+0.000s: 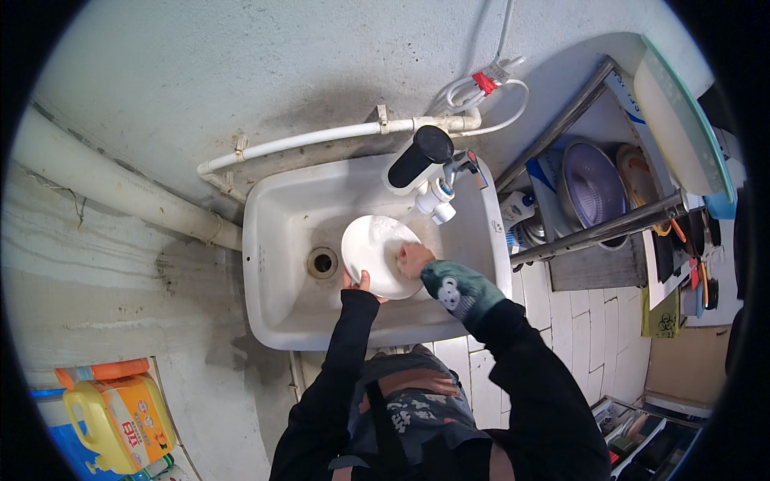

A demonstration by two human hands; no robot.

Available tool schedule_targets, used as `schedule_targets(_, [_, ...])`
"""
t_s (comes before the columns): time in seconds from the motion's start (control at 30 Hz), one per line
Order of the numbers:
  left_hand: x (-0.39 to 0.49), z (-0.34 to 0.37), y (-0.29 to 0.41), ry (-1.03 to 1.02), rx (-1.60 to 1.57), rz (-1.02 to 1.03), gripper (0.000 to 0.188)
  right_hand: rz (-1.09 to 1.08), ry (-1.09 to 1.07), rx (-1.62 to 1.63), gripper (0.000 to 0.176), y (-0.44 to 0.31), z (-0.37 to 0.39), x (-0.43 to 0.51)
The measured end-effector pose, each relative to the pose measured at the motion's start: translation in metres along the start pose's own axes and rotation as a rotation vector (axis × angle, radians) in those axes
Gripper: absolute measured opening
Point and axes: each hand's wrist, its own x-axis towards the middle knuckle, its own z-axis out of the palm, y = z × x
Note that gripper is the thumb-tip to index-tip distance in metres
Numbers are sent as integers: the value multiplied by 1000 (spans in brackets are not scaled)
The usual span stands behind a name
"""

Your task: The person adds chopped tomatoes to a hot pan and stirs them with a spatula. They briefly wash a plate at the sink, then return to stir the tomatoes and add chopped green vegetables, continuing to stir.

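Observation:
A white plate [374,252] is tilted inside the white ceramic sink [283,327], to the right of the drain hole [323,263]. My left hand [360,281] grips its near-left rim, thumb on the upper face. My right hand [415,260], slightly blurred, is curled against the plate's right side; whether anything is in its fingers cannot be made out. A green sleeve cover with a bear face [460,291] wraps the right forearm. Just above the plate is the white outlet of a tap-mounted water filter [444,212]; a wet sheen shows on the plate below it.
The filter's black-topped body [421,156] and the metal tap handle [472,165] overhang the sink's back. A white pipe [313,139] runs along the wall. At right, a metal rack [601,234] holds a purple colander [592,180]. A yellow jug [120,421] stands lower left.

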Motion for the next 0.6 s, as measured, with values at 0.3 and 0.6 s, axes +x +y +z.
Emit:
schedule_targets(0.3, [10,-2,-11,25,11,-180,54,-195,-110,762,48,-37,37,18])
schedule_targets(0.6, [7,-9,2,3,2,-42,52,-225,-507,-90,26,14,-23,-10])
